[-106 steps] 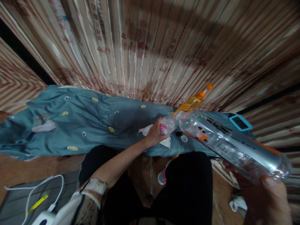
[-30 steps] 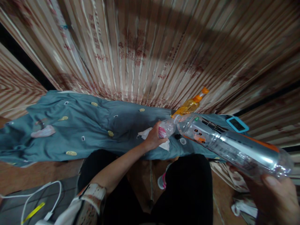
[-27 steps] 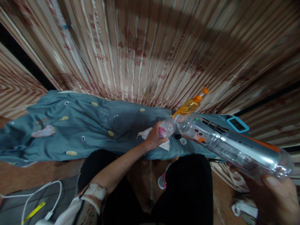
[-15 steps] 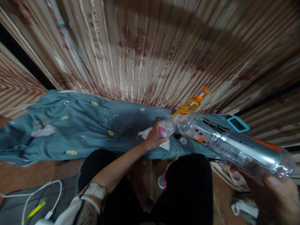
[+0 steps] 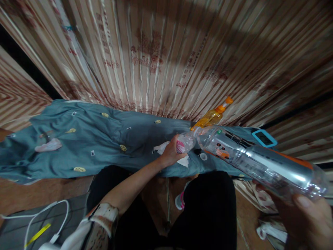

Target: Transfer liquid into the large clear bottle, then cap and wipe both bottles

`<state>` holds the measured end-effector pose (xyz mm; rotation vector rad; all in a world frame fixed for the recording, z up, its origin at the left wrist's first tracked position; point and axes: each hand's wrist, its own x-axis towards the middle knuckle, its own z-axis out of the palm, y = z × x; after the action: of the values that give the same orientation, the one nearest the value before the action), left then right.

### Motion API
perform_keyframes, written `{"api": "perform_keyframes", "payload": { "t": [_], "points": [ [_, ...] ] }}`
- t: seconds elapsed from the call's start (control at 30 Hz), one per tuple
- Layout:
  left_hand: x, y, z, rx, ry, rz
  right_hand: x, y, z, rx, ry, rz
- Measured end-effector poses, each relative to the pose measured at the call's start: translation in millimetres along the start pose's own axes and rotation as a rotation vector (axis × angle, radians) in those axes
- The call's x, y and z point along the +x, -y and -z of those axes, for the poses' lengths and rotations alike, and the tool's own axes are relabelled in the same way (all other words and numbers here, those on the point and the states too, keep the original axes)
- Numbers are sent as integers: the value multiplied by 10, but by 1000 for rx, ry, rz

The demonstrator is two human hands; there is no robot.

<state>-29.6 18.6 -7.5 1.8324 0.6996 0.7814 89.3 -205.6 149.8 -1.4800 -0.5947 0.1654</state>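
Observation:
My left hand [image 5: 172,152] is closed round a small clear plastic bottle [image 5: 187,141] with a pink and white label. In my right hand [image 5: 308,211] is a large clear plastic bottle [image 5: 256,159] with a silver and orange label, tilted so its neck points down to the left. The two bottle mouths meet, the large one above the small one. Whether liquid runs between them I cannot tell. White tissue [image 5: 184,161] lies beneath my left hand. Close to the bottles, a white cap [image 5: 203,156] rests on the teal cloth [image 5: 140,139].
Behind the bottles stands an orange-capped bottle of amber liquid [image 5: 210,116]. A blue-framed digital timer [image 5: 264,138] is at the right. A crumpled pinkish-white thing [image 5: 48,145] lies far left. Pleated curtain [image 5: 156,52] hangs behind; a white cable [image 5: 66,215] is at lower left.

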Motion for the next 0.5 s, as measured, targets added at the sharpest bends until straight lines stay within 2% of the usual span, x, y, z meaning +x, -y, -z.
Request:
{"api": "perform_keyframes", "payload": {
  "t": [0.17,0.37,0.5],
  "points": [
    [1,-13,9,7,8,7,26,-20,36,4,36,16],
    [4,2,6,-6,14,6,-70,127,-92,-35,34,-12],
    [4,1,5,5,13,4,-58,97,-72,-12,21,-32]
  ]
}}
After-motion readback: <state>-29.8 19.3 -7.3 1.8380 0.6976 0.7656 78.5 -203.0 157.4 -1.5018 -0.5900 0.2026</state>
